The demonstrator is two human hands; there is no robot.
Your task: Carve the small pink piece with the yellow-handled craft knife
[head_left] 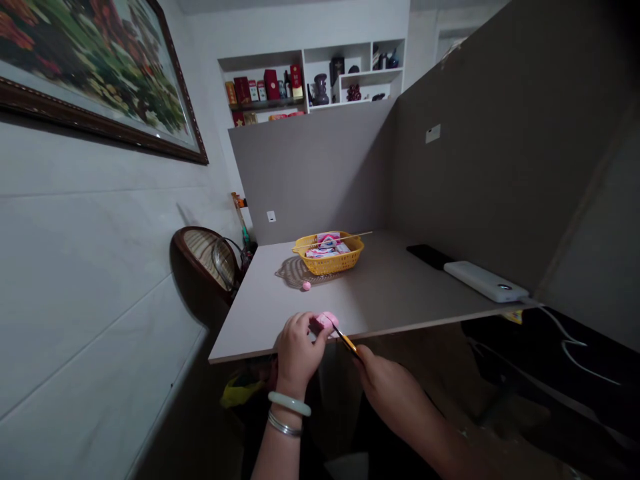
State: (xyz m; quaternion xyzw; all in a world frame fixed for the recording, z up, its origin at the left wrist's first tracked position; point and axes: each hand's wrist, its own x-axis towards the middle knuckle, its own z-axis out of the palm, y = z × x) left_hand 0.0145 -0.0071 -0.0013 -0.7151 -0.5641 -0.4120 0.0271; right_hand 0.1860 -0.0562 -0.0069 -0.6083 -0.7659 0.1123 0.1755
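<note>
My left hand is closed on the side of a rounded pink lump, thumb and fingers pressing it near the table's front edge. The lump looks like modelling clay, though I cannot be sure. In my right hand is a slim tool with a yellow handle and a thin dark tip, which touches or nearly touches the lump's right side. A small pink ball lies farther back on the table.
Behind the ball stands a yellow plastic basket with packets inside and a thin stick across its rim. A white power bank with a cable lies at the right. Grey panels bound the table at back and right.
</note>
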